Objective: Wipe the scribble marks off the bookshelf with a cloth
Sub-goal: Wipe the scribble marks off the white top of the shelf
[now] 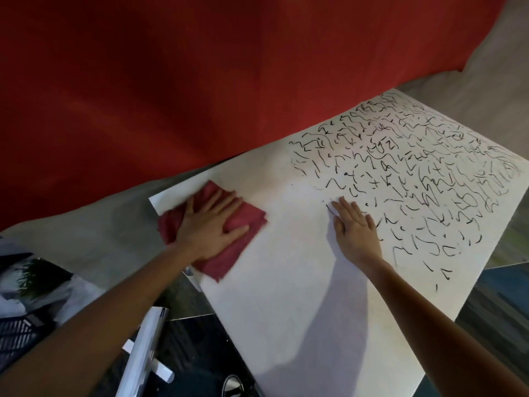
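Observation:
The white top of the bookshelf [286, 282] runs diagonally across the view. Black scribble marks [415, 173] cover its right half, while the left half is bare white. A red cloth [246, 222] lies flat near the top's left corner. My left hand [211, 224] presses down on the cloth with fingers spread. My right hand [355, 224] rests flat on the surface at the left edge of the marks, fingers together, holding nothing.
A red wall [200, 81] stands right behind the shelf. A white frame piece [143, 351] leans at the lower left above a dark floor. A black-and-white shoe [232, 385] shows at the bottom. A printed picture [37, 279] lies at the far left.

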